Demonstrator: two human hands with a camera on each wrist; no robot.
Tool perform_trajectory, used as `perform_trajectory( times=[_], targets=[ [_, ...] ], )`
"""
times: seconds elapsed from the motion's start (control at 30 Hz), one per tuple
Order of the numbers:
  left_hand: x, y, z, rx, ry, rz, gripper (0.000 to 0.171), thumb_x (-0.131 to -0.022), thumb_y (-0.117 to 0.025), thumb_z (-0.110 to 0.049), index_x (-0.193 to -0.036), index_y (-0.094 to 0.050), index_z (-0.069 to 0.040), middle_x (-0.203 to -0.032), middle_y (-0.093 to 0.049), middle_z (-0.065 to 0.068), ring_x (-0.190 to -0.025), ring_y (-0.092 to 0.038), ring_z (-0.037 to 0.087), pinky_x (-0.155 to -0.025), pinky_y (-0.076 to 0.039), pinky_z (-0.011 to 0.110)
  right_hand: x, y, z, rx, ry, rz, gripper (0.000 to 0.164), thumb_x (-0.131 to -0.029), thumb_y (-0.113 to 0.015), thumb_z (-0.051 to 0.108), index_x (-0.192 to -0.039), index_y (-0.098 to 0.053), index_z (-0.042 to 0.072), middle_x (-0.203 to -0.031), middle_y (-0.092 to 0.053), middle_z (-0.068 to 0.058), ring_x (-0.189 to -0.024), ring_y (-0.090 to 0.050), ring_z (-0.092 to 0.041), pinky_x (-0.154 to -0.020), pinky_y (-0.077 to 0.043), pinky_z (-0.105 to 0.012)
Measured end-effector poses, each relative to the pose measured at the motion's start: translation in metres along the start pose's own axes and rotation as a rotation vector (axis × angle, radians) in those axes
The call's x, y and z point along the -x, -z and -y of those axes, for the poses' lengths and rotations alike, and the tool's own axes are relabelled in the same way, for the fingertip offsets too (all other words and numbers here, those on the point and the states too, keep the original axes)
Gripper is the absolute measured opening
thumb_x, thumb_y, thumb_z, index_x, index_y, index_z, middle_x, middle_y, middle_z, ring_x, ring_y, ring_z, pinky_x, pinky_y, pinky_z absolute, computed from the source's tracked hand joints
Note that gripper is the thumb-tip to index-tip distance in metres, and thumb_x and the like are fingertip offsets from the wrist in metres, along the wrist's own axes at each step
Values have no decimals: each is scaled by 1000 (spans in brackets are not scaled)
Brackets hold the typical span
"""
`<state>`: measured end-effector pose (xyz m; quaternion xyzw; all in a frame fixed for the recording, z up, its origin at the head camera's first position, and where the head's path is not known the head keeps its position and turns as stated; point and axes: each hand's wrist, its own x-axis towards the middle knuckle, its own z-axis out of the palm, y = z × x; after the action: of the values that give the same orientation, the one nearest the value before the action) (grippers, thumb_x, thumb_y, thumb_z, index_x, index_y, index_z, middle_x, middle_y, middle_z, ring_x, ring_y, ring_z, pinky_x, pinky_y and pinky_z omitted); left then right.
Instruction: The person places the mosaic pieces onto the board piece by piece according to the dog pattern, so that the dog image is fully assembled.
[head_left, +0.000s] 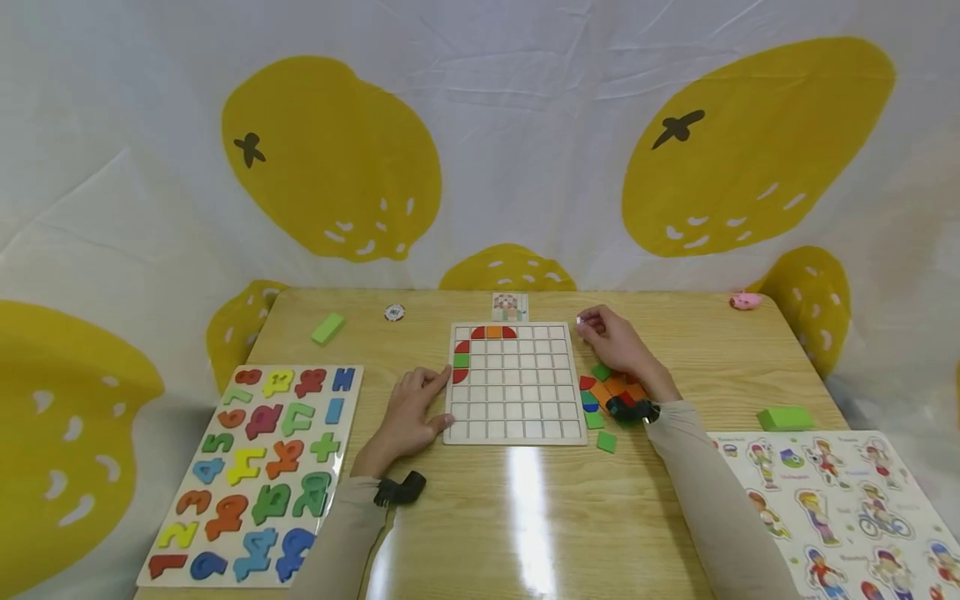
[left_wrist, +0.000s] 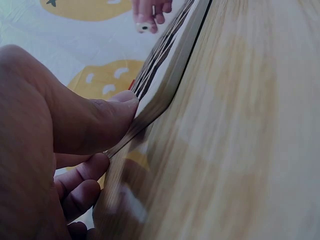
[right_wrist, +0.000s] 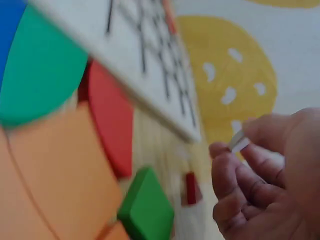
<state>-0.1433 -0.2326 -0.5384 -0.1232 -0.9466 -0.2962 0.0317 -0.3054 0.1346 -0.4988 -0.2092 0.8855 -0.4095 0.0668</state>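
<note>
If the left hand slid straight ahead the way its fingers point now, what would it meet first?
Nothing new: the left hand already touches the left edge of the grid board, thumb against its rim. Pushing on would likely shove the board towards the loose coloured tiles.

White gridded wooden puzzle board [head_left: 515, 383] carries red, orange and green tiles along its top-left edge – loose red, orange, green and blue tiles [head_left: 609, 392] beside it – pale wood-grain table [head_left: 525, 517].

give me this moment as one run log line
left hand: rests on grid board left edge | right hand: pinches small pale piece by board's top right corner | loose tiles: right of board
</note>
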Motion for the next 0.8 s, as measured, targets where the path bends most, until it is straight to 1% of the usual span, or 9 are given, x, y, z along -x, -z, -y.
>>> perform_trajectory(
  times=[0.1, 0.23, 0.27, 0.33, 0.37, 0.43, 0.57, 0.7, 0.8],
  targets=[
    [0, 1, 0, 1, 6, 0, 79, -85, -72, -27, -154, -36, -18, -122, -46, 6, -106, -39, 22, -95, -31, 44, 4, -2, 4, -278, -23, 29, 42, -105, -47, 28, -140, -46, 4, -121, -64, -21, -107, -61, -35, -87, -48, -35],
    [0, 1, 0, 0, 20, 5, 80, -84, -72, -28, -155, -35, -20, -123, -45, 5, -106, -38, 21, -96, -31, 43, 5, -11, 10, -668, -63, 102, 46, -105, -46, 28, -146, -44, 7, -132, -59, -23, -113, -56, -34, -85, -48, -29],
    [0, 1, 0, 2, 24, 8, 80, -85, -72, -28, -155, -34, -21, -123, -45, 4, -107, -38, 21, -96, -31, 43, 5, -14, 11, -726, -62, 115, 46, -105, -46, 27, -146, -44, 5, -133, -59, -22, -114, -56, -34, -86, -48, -28],
    [-1, 0, 0, -2, 28, 12, 80, -84, -72, -28, -155, -34, -22, -123, -45, 4, -107, -38, 20, -96, -31, 42, 3, -22, 14, -773, -56, 130, 48, -104, -49, 24, -145, -43, 1, -134, -59, -19, -114, -58, -32, -88, -49, -27],
    [-1, 0, 1, -3, 29, 14, 80, -85, -72, -29, -155, -34, -22, -123, -45, 4, -107, -38, 20, -96, -31, 42, 2, -27, 16, -771, -47, 138, 48, -103, -50, 23, -145, -42, 0, -134, -60, -18, -114, -59, -32, -89, -49, -27],
    [-1, 0, 1, -4, 30, 15, 80, -85, -72, -29, -155, -34, -22, -123, -45, 3, -106, -38, 20, -95, -31, 41, -1, -36, 20, -704, -28, 139, 47, -103, -52, 21, -144, -43, -1, -133, -61, -18, -113, -61, -32, -88, -50, -27],
    [-2, 0, 2, -7, 26, 9, 79, -85, -72, -28, -155, -34, -22, -123, -45, 3, -106, -38, 19, -95, -31, 41, -8, -53, 33, -553, 2, 144, 39, -102, -53, 18, -139, -51, 5, -127, -63, -19, -109, -64, -34, -86, -52, -32],
    [-1, 1, 2, 0, 15, 1, 79, -85, -72, -28, -154, -35, -21, -124, -46, 4, -107, -39, 20, -96, -32, 43, -16, -67, 49, -329, 69, 120, 31, -103, -51, 15, -132, -60, 12, -114, -67, -15, -96, -67, -28, -81, -52, -36],
    [-2, 1, 2, 6, 22, 9, 79, -85, -72, -28, -155, -34, -21, -125, -46, 4, -108, -39, 20, -97, -32, 43, -24, -78, 60, -144, 129, 79, 29, -103, -49, 13, -126, -66, 15, -110, -70, -9, -77, -61, -22, -71, -47, -35]
  ],
)
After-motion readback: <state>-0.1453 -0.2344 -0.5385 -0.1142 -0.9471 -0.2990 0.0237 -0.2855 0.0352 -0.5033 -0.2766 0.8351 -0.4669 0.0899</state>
